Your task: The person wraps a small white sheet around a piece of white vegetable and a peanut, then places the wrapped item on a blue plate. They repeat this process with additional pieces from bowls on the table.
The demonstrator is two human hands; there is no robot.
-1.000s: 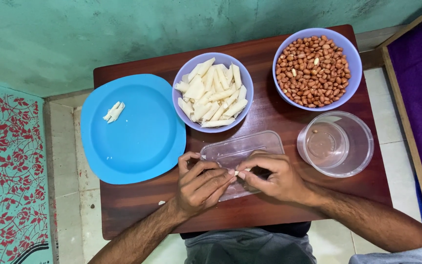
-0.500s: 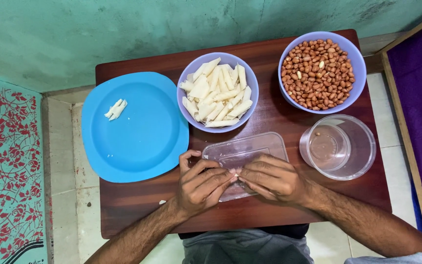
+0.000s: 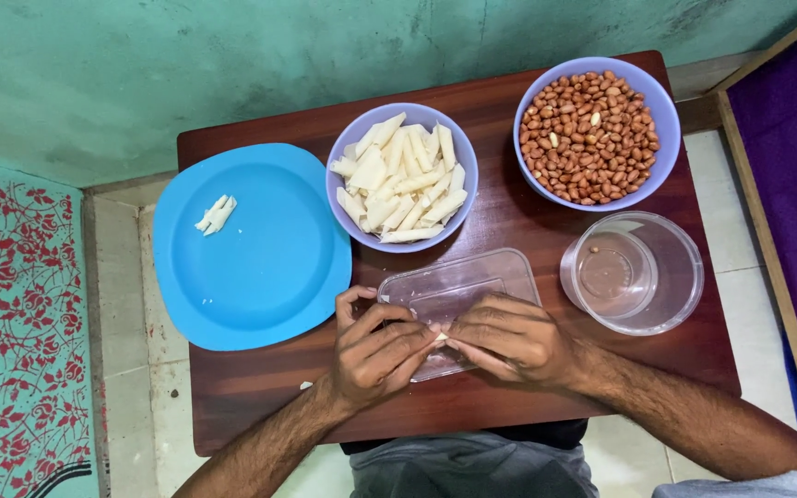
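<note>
— Both hands stay almost in the same place as before, yes?

— Yes, only the fingers close a little tighter. The left hand and right hand pinch together one small white piece, pale and short. It sits between their fingertips, above the clear rectangular container on the table.
</note>
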